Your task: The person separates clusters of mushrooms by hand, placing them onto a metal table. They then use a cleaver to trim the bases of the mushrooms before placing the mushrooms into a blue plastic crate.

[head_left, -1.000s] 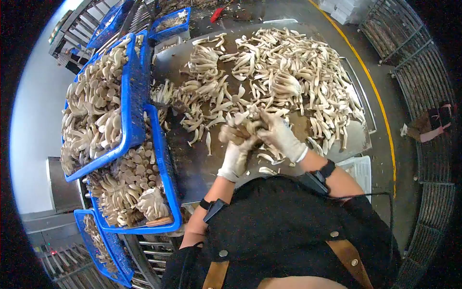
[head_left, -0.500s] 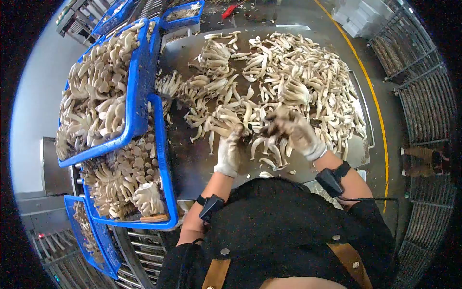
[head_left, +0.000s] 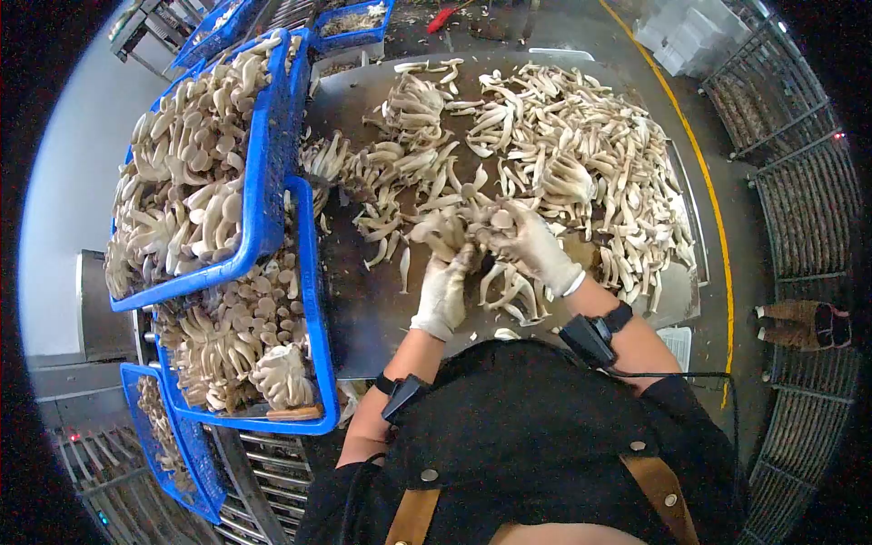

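Nearest the camera: the person's black top and brown apron straps (head_left: 411,518), with a black band and device on each forearm.

Left hand (head_left: 442,292), in a pale glove, is raised from the table, fingers curled up around the lower stems of a mushroom cluster (head_left: 463,227). Right hand (head_left: 536,245), also gloved, is closed over the same cluster from the right side. Both hands grip it together, held just above the near middle of the metal table (head_left: 363,309). How tightly each finger presses cannot be told.

Just below the hands: several loose mushrooms (head_left: 513,291) lie on the table.

To the person's left: 2 stacked blue crates. The lower crate (head_left: 313,300) holds mushrooms, caps mostly up; the upper crate (head_left: 259,182) is heaped full and overlaps it. A 3rd blue crate (head_left: 150,427) sits lower and nearer, at the left edge.

Beyond the hands: a wide spread of separated mushrooms (head_left: 590,154) covers the far and right parts of the table.

Farthest: a small blue crate (head_left: 350,23) past the table end, and a yellow floor line (head_left: 699,154) on the right.
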